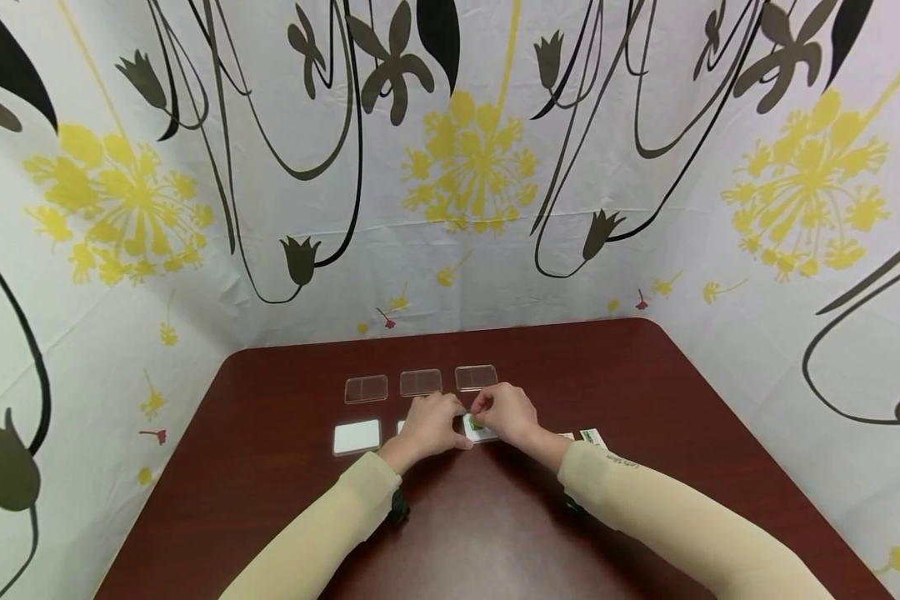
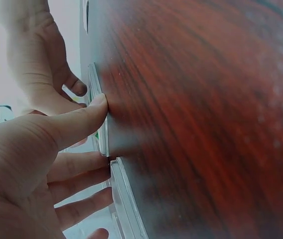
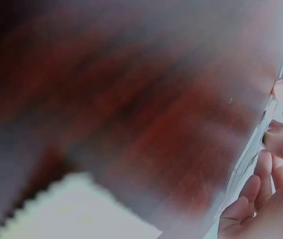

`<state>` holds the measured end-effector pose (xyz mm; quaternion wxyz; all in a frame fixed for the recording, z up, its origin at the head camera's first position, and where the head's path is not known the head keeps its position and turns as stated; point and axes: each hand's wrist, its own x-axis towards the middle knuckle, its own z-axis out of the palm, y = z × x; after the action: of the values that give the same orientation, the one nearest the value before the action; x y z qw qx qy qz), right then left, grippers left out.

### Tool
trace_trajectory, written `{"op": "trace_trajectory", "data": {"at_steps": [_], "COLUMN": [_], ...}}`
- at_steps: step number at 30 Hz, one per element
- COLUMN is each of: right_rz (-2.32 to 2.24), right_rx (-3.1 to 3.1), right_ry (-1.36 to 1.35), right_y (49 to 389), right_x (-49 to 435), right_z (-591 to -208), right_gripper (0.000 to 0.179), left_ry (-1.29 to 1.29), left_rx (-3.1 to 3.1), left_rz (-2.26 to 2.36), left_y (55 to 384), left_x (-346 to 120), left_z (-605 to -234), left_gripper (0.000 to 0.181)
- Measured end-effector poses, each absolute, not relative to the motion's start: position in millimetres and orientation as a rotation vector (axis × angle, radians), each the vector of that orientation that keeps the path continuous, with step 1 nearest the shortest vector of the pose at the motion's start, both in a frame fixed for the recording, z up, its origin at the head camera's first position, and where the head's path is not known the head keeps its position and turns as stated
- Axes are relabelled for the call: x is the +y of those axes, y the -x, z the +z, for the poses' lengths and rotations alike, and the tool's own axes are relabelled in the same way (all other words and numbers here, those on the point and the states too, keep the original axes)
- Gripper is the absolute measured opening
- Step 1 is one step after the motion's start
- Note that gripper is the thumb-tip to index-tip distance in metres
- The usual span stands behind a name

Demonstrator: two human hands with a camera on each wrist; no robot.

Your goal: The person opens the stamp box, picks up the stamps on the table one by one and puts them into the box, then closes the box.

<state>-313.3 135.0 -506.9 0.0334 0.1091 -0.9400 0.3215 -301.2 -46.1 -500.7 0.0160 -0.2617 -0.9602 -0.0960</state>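
Observation:
A flat white case (image 1: 482,434) with clear plastic edges lies on the table between the hands. My left hand (image 1: 431,422) holds it from the left side, its thumb (image 2: 81,122) against the near edge and its other fingers spread beyond. From the right, my right hand (image 1: 508,411) reaches over the case with thumb and index finger bunched, pinching at a small green-printed piece (image 1: 476,423) on its top. Most of that piece is hidden under the fingertips. In the right wrist view, the right hand (image 3: 268,199) is curled close along the case's edge (image 3: 251,144).
Three clear divided cases (image 1: 366,389) lie in a row behind the hands. A white case (image 1: 357,437) sits to the left, and another (image 1: 401,427) is partly behind the left hand. Small green-printed cards (image 1: 592,437) lie by the right forearm. Patterned cloth (image 1: 465,283) surrounds the table (image 1: 285,500).

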Motion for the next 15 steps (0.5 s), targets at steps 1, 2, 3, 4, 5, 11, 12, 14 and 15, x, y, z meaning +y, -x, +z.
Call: {"op": "trace_trajectory", "data": {"at_steps": [1, 2, 3, 4, 5, 11, 12, 14, 15], "right_rz": [0.981, 0.975, 0.975, 0.974, 0.978, 1.069, 1.094, 1.163, 1.193], "right_rx": [-2.892, -2.888, -2.883, -2.884, -2.881, -2.856, -2.851, -2.848, -2.849], "right_ry": [-0.331, -0.336, -0.341, -0.342, -0.349, -0.375, -0.385, -0.416, -0.425], "right_y": [313, 313, 312, 312, 312, 313, 314, 313, 313], "right_x": [135, 134, 134, 133, 133, 136, 137, 139, 140], "right_z": [-507, -507, -507, -507, -507, -499, -497, -490, -486], "right_gripper": [0.012, 0.013, 0.014, 0.015, 0.015, 0.014, 0.013, 0.012, 0.011], "left_ry": [0.812, 0.811, 0.810, 0.809, 0.808, 0.804, 0.800, 0.792, 0.789], "left_rx": [-2.988, -2.991, -2.993, -2.994, -2.995, -2.992, -2.995, -3.000, -3.004], "left_rz": [-0.299, -0.302, -0.303, -0.305, -0.308, -0.329, -0.332, -0.339, -0.338], "left_y": [301, 301, 301, 301, 301, 303, 303, 303, 303], "left_x": [-46, -46, -46, -46, -45, -45, -45, -45, -45], "left_z": [-501, -501, -501, -501, -500, -501, -501, -501, -501], "left_gripper": [0.057, 0.057, 0.057, 0.057, 0.056, 0.055, 0.055, 0.056, 0.057]}}
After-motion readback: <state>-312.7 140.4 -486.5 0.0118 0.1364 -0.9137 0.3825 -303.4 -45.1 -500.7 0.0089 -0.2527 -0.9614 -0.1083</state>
